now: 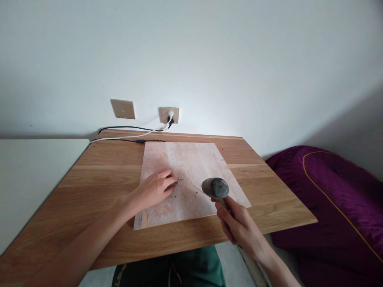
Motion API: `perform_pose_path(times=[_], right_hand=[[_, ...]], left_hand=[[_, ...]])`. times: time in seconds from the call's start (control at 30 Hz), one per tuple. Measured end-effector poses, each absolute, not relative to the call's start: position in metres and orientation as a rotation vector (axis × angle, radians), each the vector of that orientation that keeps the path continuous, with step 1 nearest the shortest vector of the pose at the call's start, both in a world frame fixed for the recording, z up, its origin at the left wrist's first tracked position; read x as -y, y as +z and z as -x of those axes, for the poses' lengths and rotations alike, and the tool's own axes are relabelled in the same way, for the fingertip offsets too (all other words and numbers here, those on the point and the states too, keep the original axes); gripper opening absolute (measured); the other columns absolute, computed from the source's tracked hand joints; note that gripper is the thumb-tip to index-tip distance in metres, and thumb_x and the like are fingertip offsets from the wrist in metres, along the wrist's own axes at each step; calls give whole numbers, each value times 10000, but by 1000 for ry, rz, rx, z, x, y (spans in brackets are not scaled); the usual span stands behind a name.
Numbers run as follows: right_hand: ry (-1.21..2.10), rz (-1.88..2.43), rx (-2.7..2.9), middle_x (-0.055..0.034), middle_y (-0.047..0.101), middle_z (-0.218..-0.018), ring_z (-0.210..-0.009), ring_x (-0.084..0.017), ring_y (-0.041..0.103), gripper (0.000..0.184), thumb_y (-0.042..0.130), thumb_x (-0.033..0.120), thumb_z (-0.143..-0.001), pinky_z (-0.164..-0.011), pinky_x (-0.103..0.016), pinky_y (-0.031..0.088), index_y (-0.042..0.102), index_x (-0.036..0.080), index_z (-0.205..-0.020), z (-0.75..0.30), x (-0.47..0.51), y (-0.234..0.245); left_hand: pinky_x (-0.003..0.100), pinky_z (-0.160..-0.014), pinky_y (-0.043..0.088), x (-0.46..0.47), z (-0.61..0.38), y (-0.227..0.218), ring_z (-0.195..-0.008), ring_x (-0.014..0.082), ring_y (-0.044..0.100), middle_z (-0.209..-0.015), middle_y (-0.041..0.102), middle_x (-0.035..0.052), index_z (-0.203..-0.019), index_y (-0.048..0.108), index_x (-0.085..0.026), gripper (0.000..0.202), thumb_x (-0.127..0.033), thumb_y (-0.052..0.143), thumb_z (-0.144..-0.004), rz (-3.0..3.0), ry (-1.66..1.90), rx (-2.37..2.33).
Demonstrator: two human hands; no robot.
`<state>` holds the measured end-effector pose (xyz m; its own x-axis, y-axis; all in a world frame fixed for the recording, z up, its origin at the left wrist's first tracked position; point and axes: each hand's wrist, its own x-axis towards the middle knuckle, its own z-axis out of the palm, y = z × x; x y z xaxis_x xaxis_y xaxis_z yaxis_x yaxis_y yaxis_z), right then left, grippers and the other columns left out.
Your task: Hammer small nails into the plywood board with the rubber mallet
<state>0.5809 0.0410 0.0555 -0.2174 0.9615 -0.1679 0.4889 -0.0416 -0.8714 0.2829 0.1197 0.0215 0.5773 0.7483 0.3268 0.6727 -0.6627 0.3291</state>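
My right hand [236, 221] is closed around the handle of a mallet [215, 187], whose dark, rounded head is raised over the right part of a pale, worn board [197, 159]. My left hand [160, 185] rests on the same board with its fingers curled together. At its fingertips a small metal nail [181, 179] sticks out to the right, seemingly pinched there; its exact kind is too small to be sure of. Nearer to me, several small dark or metallic spots [186, 194] run in a row across the board, between the left hand and the mallet.
Under the board is a wooden table [263, 191]. Cables [131, 139] run along its back edge to a wall socket [169, 115]. A white surface [38, 175] adjoins on the left. Purple fabric with yellow piping [335, 191] lies beyond the right edge.
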Motion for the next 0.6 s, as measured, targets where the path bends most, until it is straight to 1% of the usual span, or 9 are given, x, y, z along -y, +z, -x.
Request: perform_pose_path(times=[0.1,0.17,0.2,0.27,0.33,0.37,0.47,0.6], right_hand=[[1221,1531,1724,113,457,-430,-333,-76,374,428,459,636,-1040,-381,-205,249,541,216,-1012,-583,-40,53],[1231,1530,1716,114,459,-434,-333,-72,373,426,460,634,-1042,-378,-200,245,536,216,-1012,-584,-40,52],[1237,1528,1714,115,458,-434,-332,-71,373,425,458,633,-1043,-378,-197,244,535,216,-1010,-585,-40,51],[1243,1524,1714,116,450,-433,-332,-68,371,425,455,633,-1045,-378,-194,243,533,217,-1000,-584,-40,51],[1245,1523,1716,113,451,-440,-335,-69,375,433,455,640,-1041,-374,-192,244,534,218,-984,-583,-40,51],[1248,1522,1716,109,456,-449,-336,-69,380,440,454,646,-1038,-371,-192,245,536,218,-975,-582,-40,51],[1265,1512,1722,99,473,-480,-343,-69,396,454,457,655,-1031,-369,-192,258,541,216,-953,-579,-40,52],[1314,1503,1698,93,485,-517,-353,-69,414,456,461,655,-1029,-377,-195,276,546,214,-951,-575,-39,53]], left_hand=[[373,-899,583,-121,-279,24,-1020,223,677,-1177,637,94,-1176,698,-172,359,-8,571,-883,-2690,692,-1214],[385,-954,572,-123,-277,27,-1092,233,667,-1266,636,108,-1204,683,-168,393,17,557,-881,-2763,648,-1159],[381,-954,569,-123,-277,29,-1079,230,669,-1238,654,101,-1174,689,-165,369,23,552,-888,-2803,606,-1118],[363,-906,569,-123,-277,35,-982,220,676,-1063,690,72,-1059,703,-160,288,30,547,-908,-2870,514,-1065],[357,-857,561,-122,-278,40,-889,218,669,-903,671,46,-961,699,-161,260,44,546,-913,-2918,447,-1053],[360,-847,556,-122,-279,42,-864,220,666,-867,659,42,-933,696,-161,262,54,547,-910,-2935,428,-1060],[365,-846,548,-119,-281,41,-836,218,673,-855,657,45,-919,709,-163,257,49,566,-905,-2908,451,-1054],[290,-806,546,-112,-283,30,-835,166,702,-962,730,26,-1052,752,-203,229,-53,626,-932,-2503,743,-989]])
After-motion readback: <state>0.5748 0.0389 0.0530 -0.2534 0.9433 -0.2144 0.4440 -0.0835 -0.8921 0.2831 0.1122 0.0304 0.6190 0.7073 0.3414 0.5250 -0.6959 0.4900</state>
